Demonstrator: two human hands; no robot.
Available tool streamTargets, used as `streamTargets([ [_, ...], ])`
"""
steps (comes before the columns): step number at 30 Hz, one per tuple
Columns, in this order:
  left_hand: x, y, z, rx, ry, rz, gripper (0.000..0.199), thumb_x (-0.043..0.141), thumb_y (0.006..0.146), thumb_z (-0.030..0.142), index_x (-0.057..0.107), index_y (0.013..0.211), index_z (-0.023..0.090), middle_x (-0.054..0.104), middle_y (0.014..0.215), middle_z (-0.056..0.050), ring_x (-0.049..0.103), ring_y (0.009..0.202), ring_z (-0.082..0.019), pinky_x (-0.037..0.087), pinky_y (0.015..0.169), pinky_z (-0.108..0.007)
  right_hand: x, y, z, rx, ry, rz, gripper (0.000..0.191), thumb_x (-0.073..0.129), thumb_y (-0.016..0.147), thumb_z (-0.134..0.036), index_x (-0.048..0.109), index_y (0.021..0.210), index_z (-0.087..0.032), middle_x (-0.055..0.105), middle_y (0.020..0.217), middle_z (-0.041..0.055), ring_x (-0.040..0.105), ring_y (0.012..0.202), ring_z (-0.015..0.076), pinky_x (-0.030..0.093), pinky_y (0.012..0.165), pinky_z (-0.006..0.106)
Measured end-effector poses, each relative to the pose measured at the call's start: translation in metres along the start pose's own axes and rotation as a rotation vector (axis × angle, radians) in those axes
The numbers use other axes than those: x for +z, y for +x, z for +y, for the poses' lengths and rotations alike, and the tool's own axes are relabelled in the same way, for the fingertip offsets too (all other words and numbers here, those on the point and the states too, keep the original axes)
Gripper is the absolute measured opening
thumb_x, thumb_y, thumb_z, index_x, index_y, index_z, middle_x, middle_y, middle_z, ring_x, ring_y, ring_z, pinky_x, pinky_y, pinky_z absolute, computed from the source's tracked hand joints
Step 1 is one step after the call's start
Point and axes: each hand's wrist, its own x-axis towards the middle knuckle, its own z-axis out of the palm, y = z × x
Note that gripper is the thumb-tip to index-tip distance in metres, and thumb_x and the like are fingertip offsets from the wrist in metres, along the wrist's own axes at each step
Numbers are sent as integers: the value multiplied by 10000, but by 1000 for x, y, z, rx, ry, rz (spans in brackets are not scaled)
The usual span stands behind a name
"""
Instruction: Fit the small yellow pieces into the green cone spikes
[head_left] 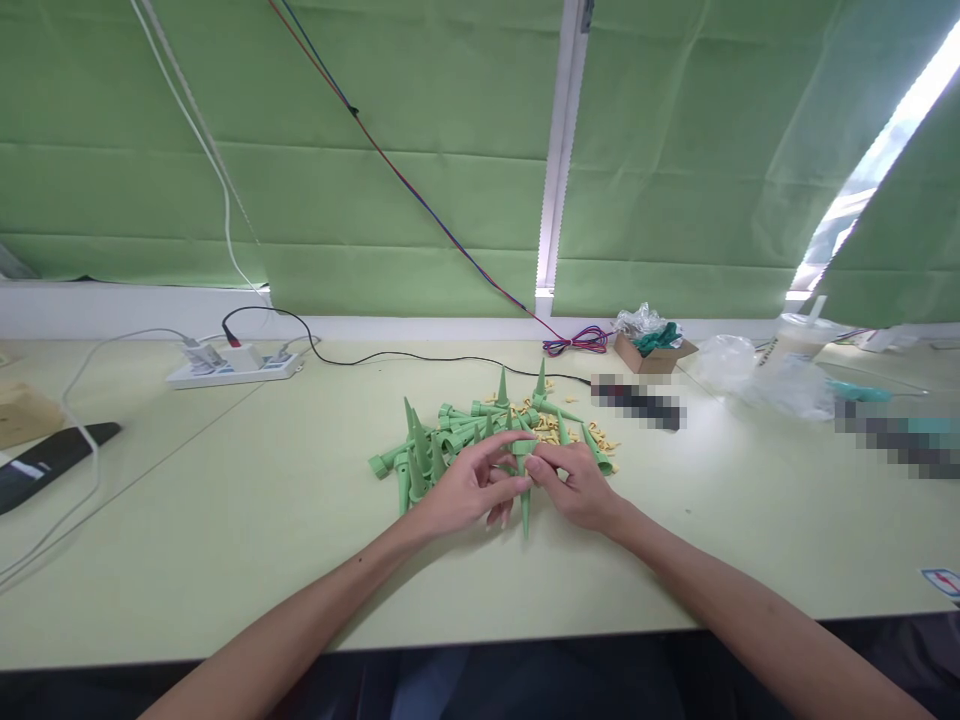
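Both hands meet at one green spike [526, 512], which points down toward the table's front edge. My left hand [480, 485] holds it from the left, with the fingers curled around its upper part. On the right, my right hand [574, 482] pinches the wide top end between thumb and fingers. Behind and left of the hands lies a pile of green spikes [420, 450], some upright and some on their sides. Small yellow pieces [551, 428] are scattered behind the hands, partly hidden by the spikes.
A white power strip [236, 368] sits at the back left, and a black cable runs from it across the table [262, 560]. Back right are a small cardboard box [652, 357], plastic bags and a cup [791, 345]. A black object [56, 465] lies far left.
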Motion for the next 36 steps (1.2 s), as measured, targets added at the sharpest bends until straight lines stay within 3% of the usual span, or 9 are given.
streamTargets([
  [16,4,1,-5,1,11,53,484,659,864,322,503,1297,174,542,651,37,421,423,-56,333,421,-197,5,-1,4,0,111,-4,446,463,970,-338,399,557,-181,246,508,-62,238,468,75,213,464,234],
  [23,1,1,-6,20,-35,-3,527,650,881,372,460,1341,200,612,823,-25,508,470,-69,401,433,-208,4,-1,4,19,113,-3,430,460,968,-325,376,570,-185,245,515,-62,233,481,80,222,478,235],
  [36,-1,0,-4,29,-123,-59,509,594,927,361,438,1376,179,583,727,-11,580,526,-119,445,449,-221,2,0,1,50,73,7,451,433,974,-366,361,566,-189,315,499,-57,278,465,77,260,479,229],
])
